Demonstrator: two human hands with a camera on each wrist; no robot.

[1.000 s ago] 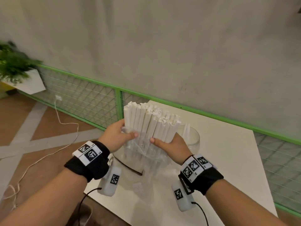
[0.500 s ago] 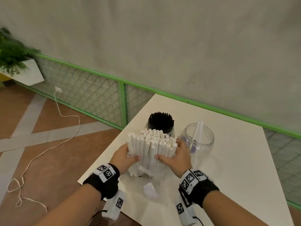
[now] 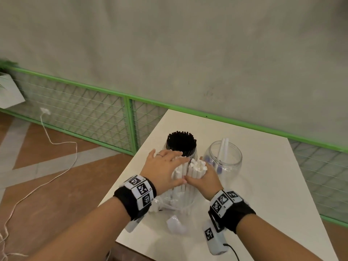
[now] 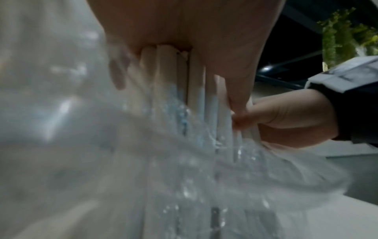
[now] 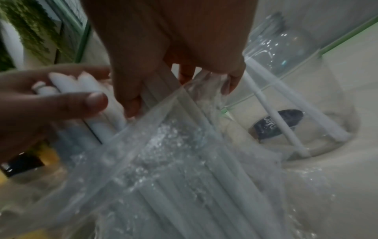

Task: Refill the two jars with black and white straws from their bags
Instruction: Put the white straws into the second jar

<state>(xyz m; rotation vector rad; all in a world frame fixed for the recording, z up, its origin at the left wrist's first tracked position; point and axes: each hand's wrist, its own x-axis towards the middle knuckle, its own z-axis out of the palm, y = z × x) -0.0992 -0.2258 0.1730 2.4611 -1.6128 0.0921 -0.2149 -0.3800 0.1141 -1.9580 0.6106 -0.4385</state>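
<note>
White straws [image 3: 190, 171] stand upright as a bundle in a clear bag [image 3: 176, 201] on the table [image 3: 263, 185], at its near-left part, just in front of the black-straw jar [image 3: 181, 146].

Table: white top, near edge toward the person. Green mesh fence [image 3: 84, 112] runs behind it along the wall.

Bag: clear plastic, crumpled around the lower half of the bundle; straw tops stick out above its mouth. In the right wrist view the film [image 5: 163, 145] covers the straws up to the fingers.

Black-straw jar: packed with black straws, upright, directly behind the bundle.

Clear jar [image 3: 223, 159]: right of the black-straw jar, just beside the bundle, upright. Two white straws lean inside it; a dark label shows on its wall.

Left hand [image 3: 162, 170]: fingers spread and nearly straight, palm laid over the left side and top of the bundle, thumb against the straws in front.

Right hand [image 3: 204, 180]: fingers curled round the right side of the bundle, gripping straws and bag film together; thumb tip meets the left thumb.

White cord [image 3: 56, 142] lies on the floor left of the table.
</note>
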